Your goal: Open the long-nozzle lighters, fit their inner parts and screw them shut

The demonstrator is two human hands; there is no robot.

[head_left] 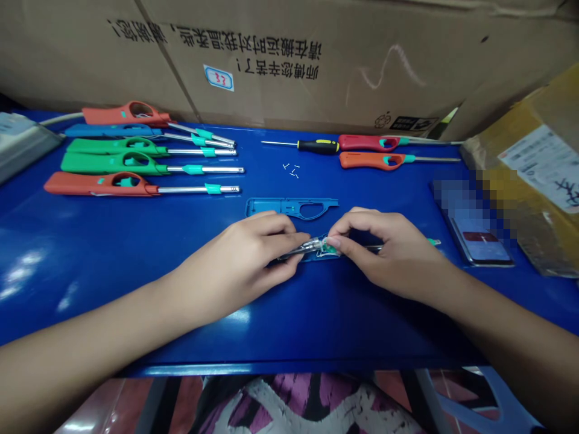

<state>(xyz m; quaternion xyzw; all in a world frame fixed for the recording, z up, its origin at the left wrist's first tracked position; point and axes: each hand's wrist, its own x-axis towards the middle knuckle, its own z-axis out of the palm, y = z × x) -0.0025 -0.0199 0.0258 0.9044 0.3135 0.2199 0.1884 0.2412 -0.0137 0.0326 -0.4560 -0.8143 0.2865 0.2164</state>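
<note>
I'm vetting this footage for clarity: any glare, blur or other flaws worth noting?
Head view: white glare patches on the blue table, brightest toward the left edge; head view: blocky pixelation over part of the phone and beside it; head view: fine parts at the right hand are hard to make out.

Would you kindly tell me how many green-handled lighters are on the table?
2, at left: the farther green lighter beside a blue lighter, the nearer green lighter beside an orange lighter.

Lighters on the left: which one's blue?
The blue lighter, second from the cardboard box; the others there are two green lighters and two orange lighters.
</note>
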